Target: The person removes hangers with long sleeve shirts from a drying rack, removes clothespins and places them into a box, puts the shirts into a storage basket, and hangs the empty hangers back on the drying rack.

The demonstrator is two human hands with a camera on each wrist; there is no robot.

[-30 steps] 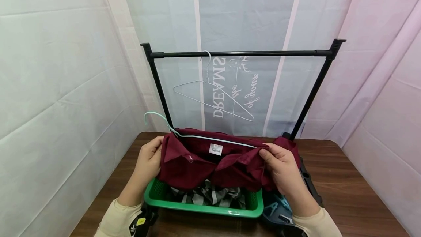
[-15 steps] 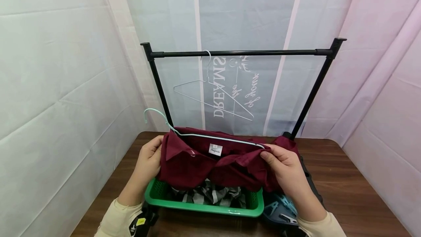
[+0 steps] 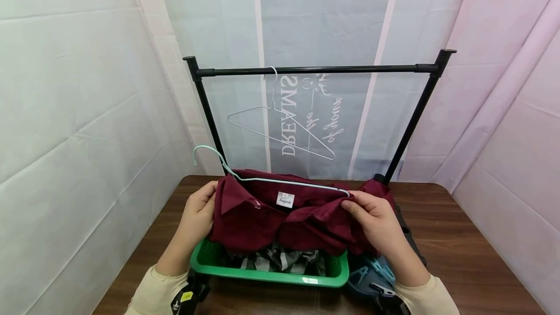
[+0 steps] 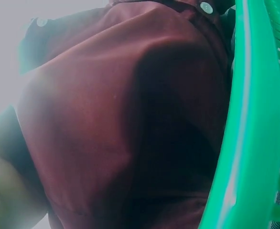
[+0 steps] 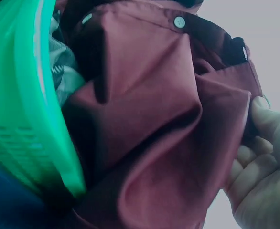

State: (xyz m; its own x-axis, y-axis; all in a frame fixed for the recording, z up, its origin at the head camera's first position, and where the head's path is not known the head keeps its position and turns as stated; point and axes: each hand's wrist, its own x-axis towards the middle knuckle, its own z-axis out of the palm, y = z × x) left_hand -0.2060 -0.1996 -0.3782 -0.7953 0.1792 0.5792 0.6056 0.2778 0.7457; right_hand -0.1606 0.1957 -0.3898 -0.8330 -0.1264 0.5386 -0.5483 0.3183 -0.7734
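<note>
A maroon button-up shirt (image 3: 249, 225) with a white neck label (image 3: 285, 200) is spread between both hands over a green basket (image 3: 262, 276). My left hand (image 3: 199, 215) grips the shirt's left side. At its right side, my right hand (image 3: 376, 218) pinches the fabric between thumb and fingers, also seen on the hand (image 5: 269, 157) in the right wrist view. A mint-green wire hanger (image 3: 280, 180) lies along the inside of the collar, its hook sticking out at upper left. The hanger's right end reaches the right fingertips; its lower part is hidden by the shirt.
Black-and-white checked cloth (image 3: 284, 259) lies in the basket. A blue tray (image 3: 363, 286) with light-blue clothespins (image 3: 382, 271) stands to the right. Behind, a black garment rack (image 3: 350, 69) carries a bare white wire hanger (image 3: 302, 125). The brown table (image 3: 472, 256) extends right.
The hanger's right end, earlier tucked from sight in the fabric, now shows beside the right fingers. The hands keep their hold, and the view has shifted slightly.
</note>
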